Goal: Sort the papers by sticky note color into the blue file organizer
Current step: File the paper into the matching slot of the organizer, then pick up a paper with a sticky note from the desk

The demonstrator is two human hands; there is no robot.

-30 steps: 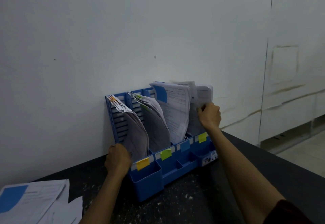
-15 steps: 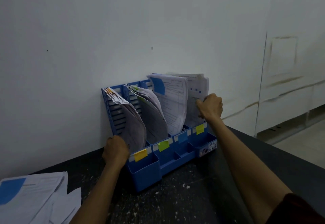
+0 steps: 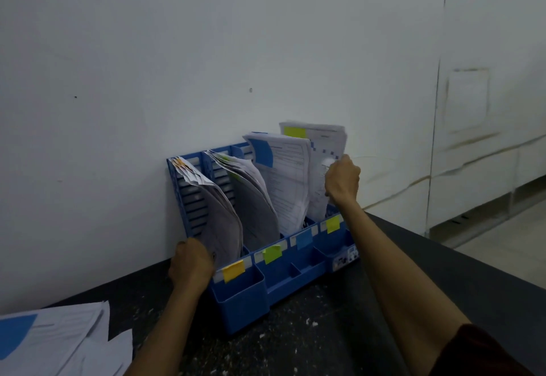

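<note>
At the rightmost slot of the blue file organizer, my right grip pinches the sheaf of papers. It stands taller than half a second ago, and its yellow sticky note now shows. My left grip still clasps the organizer's left end on the worktop.

Before me: plain white painted wall, dimly lit, a few dark specks. Below me: black countertop, flecked with white. To my right: pale wall panels with stained seams; light-coloured floor beneath.
</note>
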